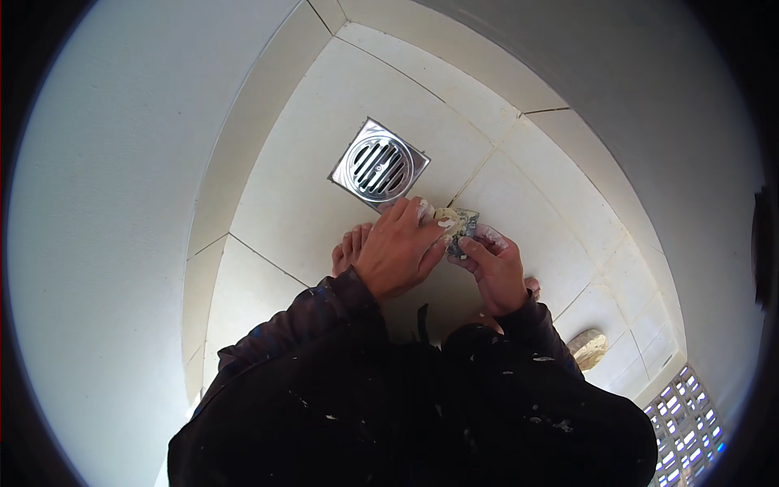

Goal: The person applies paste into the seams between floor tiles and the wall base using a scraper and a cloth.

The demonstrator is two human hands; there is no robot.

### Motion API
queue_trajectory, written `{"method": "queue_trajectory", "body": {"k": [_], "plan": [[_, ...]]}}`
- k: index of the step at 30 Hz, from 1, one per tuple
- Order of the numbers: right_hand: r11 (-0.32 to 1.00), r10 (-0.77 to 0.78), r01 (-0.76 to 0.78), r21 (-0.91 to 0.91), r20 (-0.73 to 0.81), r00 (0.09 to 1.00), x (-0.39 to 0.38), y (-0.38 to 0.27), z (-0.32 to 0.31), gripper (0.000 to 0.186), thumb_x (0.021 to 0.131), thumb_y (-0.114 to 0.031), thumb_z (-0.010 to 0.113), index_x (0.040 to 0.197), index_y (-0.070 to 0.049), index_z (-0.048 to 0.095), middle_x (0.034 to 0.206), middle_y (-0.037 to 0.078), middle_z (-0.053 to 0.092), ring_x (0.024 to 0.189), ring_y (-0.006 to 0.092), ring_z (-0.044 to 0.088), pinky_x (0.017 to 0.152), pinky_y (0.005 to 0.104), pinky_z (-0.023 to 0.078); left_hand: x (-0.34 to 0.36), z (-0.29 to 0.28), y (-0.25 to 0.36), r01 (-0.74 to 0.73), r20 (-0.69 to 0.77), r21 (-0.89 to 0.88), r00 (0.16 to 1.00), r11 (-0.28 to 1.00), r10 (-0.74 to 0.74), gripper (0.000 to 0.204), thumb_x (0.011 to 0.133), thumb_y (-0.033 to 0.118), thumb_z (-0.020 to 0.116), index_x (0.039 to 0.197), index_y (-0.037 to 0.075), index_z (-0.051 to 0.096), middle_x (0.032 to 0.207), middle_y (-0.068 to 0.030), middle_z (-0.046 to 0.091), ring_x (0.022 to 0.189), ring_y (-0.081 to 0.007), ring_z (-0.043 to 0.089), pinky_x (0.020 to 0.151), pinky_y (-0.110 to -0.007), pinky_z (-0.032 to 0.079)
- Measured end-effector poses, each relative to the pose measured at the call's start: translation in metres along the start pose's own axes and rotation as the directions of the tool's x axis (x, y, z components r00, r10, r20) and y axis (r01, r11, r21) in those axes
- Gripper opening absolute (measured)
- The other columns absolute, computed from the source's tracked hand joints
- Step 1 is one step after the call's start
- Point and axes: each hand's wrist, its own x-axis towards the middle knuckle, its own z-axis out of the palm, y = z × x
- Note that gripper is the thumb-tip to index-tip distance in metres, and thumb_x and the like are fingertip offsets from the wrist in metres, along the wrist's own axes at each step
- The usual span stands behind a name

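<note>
- At left I see a dark seam (268, 258), one of at least three on the floor; I judge them not filled.
- Next comes one drain (379, 168).
- My left hand (398, 252), one of two, has bent, paste-smeared fingers at the packet; whether they grip, I cannot tell.
- One packet (464, 221), with pale paste, is between the hands.
- My right hand (495, 264) pinches it.
- Further right, pale seams (552, 193) look filled, I judge; one tan lump (587, 349) lies there.

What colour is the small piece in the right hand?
The small piece is mottled dark grey with cream-coloured smears, as the head view shows.
</note>
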Motion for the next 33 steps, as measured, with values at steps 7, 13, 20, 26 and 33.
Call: {"method": "queue_trajectory", "body": {"k": [7, 13, 20, 26, 33], "plan": [[0.998, 0.028, -0.026, 0.055, -0.041, 0.999, -0.001, -0.004, 0.004, 0.023, 0.100, -0.004, 0.060, 0.122, 0.004, 0.063, 0.117, 0.010, 0.070, 0.106, 0.0199, 0.069, 0.092, 0.0376, 0.058, -0.006, -0.003, -0.007, 0.080, -0.025, -0.151, 0.996, 0.985, -0.085, 0.019, 0.096, 0.020, 0.060, 0.101, 0.003, 0.068, 0.111, -0.0184, 0.055, 0.109, -0.0364, 0.055, 0.085, -0.046, 0.047], [0.992, -0.092, 0.103, 0.074, -0.138, 0.986, 0.004, -0.007, -0.014, 0.019, 0.099, -0.003, 0.060, 0.117, 0.002, 0.064, 0.110, 0.010, 0.071, 0.102, 0.0206, 0.070, 0.094, 0.0410, 0.058, 0.014, 0.000, -0.027, 0.070, -0.262, -0.339, 0.951, 0.938, -0.165, 0.017, 0.093, 0.011, 0.060, 0.105, -0.001, 0.061, 0.110, -0.0192, 0.056, 0.101, -0.0371, 0.055, 0.087, -0.045, 0.047], [0.992, -0.097, 0.109, 0.069, -0.167, 0.981, 0.004, -0.012, -0.009, 0.020, 0.097, -0.003, 0.064, 0.116, 0.005, 0.063, 0.107, 0.009, 0.068, 0.097, 0.0191, 0.069, 0.091, 0.0402, 0.060, 0.045, 0.011, -0.039, 0.010, -0.293, 0.167, 0.955, 0.986, 0.039, 0.028, 0.084, 0.003, 0.057, 0.111, -0.005, 0.060, 0.110, -0.0216, 0.055, 0.101, -0.0389, 0.053, 0.085, -0.048, 0.047], [0.991, -0.117, 0.127, 0.042, -0.181, 0.977, 0.003, -0.011, -0.013, 0.020, 0.097, -0.003, 0.063, 0.115, 0.004, 0.063, 0.106, 0.008, 0.068, 0.095, 0.0178, 0.068, 0.091, 0.0404, 0.061, 0.046, 0.017, -0.044, 0.021, -0.242, 0.270, 0.969, 0.963, 0.046, 0.033, 0.083, 0.005, 0.060, 0.115, -0.002, 0.064, 0.113, -0.0183, 0.057, 0.105, -0.0354, 0.053, 0.091, -0.046, 0.046], [0.991, -0.116, 0.126, 0.044, -0.184, 0.976, 0.003, -0.014, -0.010, 0.019, 0.097, -0.003, 0.064, 0.114, 0.003, 0.063, 0.104, 0.007, 0.067, 0.094, 0.0171, 0.068, 0.091, 0.0401, 0.061, 0.033, 0.014, -0.039, 0.028, -0.191, 0.367, 0.980, 0.930, 0.046, 0.034, 0.082, 0.005, 0.062, 0.115, 0.001, 0.066, 0.115, -0.0158, 0.058, 0.107, -0.0327, 0.053, 0.090, -0.045, 0.045]]}}
